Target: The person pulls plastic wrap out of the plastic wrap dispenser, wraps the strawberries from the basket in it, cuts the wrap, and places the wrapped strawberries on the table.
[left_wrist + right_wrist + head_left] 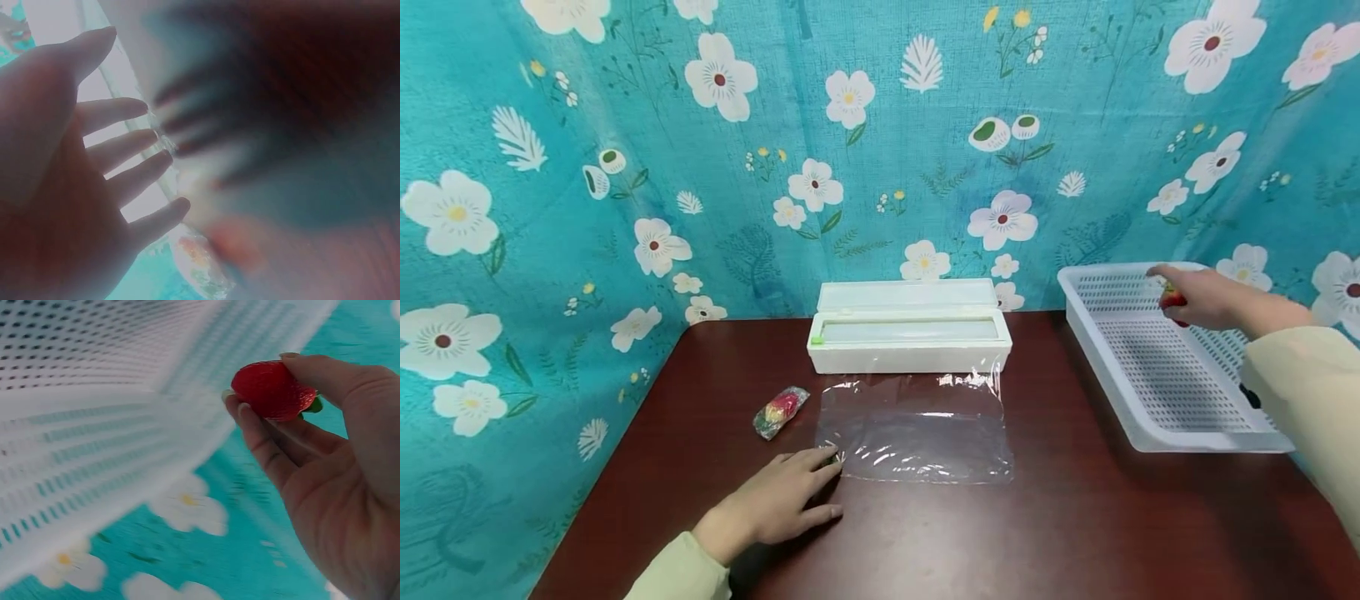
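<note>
In the head view my right hand (1213,300) is over the far part of a white plastic basket (1131,417) and pinches a red strawberry (1172,302). The right wrist view shows the strawberry (272,390) between thumb and fingertips, its green leaves towards the palm. My left hand (778,500) lies low over the table with fingers extended, fingertips at the left edge of a clear sheet of cling film (917,446). A small dark green bit shows by those fingertips. Just beyond that hand lies a red and yellow fruit (781,412) wrapped in film.
A white cling film dispenser (910,358) with its lid raised stands at the back of the dark brown table (925,542); the sheet reaches forward from it. A blue flowered cloth (865,150) hangs behind and at the sides.
</note>
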Tool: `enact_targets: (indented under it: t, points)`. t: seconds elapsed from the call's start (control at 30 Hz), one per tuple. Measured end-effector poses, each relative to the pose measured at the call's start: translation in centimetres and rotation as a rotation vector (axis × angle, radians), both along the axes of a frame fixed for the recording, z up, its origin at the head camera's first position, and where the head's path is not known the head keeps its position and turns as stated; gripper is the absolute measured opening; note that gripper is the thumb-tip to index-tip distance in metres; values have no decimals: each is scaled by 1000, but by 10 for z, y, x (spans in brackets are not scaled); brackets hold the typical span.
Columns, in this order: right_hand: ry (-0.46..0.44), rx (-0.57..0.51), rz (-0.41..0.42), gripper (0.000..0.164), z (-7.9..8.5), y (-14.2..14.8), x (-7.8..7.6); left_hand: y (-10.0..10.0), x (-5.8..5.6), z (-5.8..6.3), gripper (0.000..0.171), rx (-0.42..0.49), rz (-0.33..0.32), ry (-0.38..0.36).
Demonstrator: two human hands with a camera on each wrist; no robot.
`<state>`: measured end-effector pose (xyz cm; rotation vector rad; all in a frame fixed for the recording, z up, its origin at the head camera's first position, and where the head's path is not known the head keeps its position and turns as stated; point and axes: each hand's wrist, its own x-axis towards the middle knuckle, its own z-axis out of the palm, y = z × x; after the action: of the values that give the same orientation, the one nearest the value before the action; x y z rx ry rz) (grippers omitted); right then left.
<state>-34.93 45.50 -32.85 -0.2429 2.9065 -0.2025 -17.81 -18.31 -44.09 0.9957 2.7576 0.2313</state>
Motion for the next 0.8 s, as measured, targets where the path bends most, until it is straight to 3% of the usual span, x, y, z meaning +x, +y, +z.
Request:
enact_targets:
  t: [0.2, 0.33, 0.57, 0.7, 0.8]
  points:
    - [173, 16, 99, 87, 41, -50, 36, 5, -6, 0, 60, 2, -24, 39]
    - [212, -44, 185, 86, 52, -97, 55, 6, -9, 2, 58, -10, -31, 42]
    - [219, -222, 355, 85, 35, -174, 79, 17, -10, 5, 51, -69, 31, 61]
    - [261, -266, 472, 80, 18, -199, 86, 21, -7, 6, 45, -75, 56, 84]
    - [273, -299, 513, 77, 9, -211, 90, 22, -4, 7, 44, -82, 56, 121]
